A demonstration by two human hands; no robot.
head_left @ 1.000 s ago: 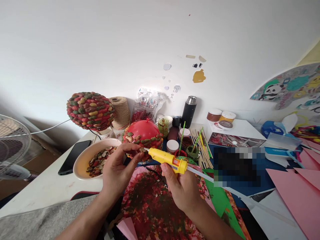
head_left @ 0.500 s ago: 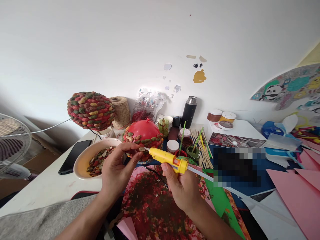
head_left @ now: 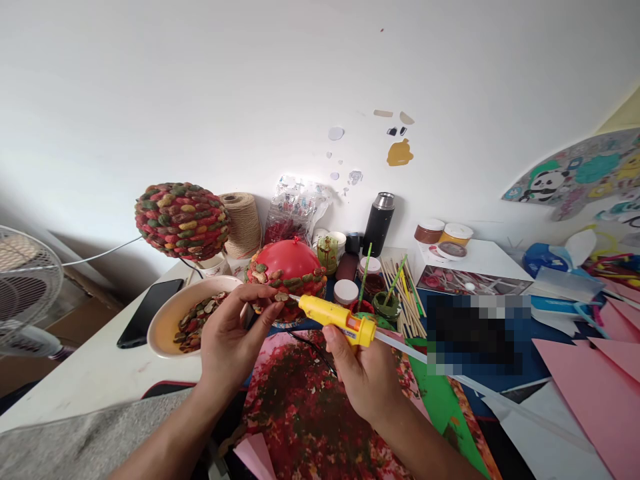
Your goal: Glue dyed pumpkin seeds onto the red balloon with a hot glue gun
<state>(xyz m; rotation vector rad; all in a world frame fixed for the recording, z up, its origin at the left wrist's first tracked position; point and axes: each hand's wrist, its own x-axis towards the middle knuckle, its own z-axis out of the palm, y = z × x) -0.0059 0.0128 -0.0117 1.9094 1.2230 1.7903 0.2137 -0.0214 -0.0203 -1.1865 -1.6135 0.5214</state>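
glue gun (head_left: 324, 312), yellow, in right hand (head_left: 370, 380)

Both bare forearms (head_left: 170, 427) slant inward from the lower edge; the left hand (head_left: 227, 330) pinches, thumb and forefinger nearly meeting; the right hand (head_left: 370, 383), slightly lower, curls in a grip, thumb (head_left: 337, 345) angled up (its other fingers mostly hidden); the hands are apart.

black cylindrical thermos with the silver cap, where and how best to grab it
Grip the black thermos around its upper body, below the silver cap, probably from the front: it stands upright, rises above the paint jars, and has the white wall behind.
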